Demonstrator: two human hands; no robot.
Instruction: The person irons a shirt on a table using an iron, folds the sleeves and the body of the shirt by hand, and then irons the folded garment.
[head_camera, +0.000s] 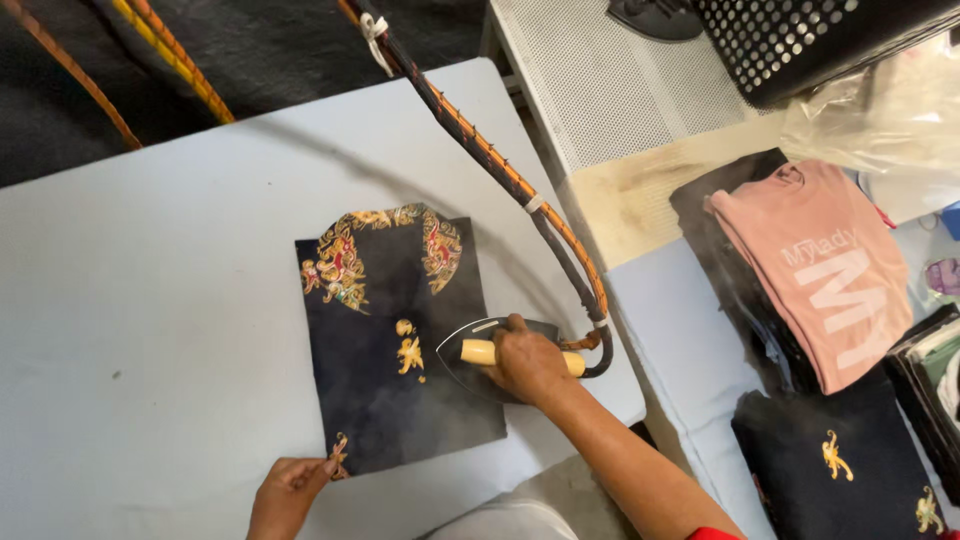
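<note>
Pad (150, 300) left of garment (385, 370) open; hose (500, 165) crosses right; shirt stacks (820, 300) beyond.

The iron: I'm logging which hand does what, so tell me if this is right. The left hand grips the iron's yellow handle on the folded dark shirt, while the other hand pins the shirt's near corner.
Not quite. The head view shows the right hand gripping the yellow handle of the iron on the folded dark shirt. The left hand pins the shirt's near corner.
</note>
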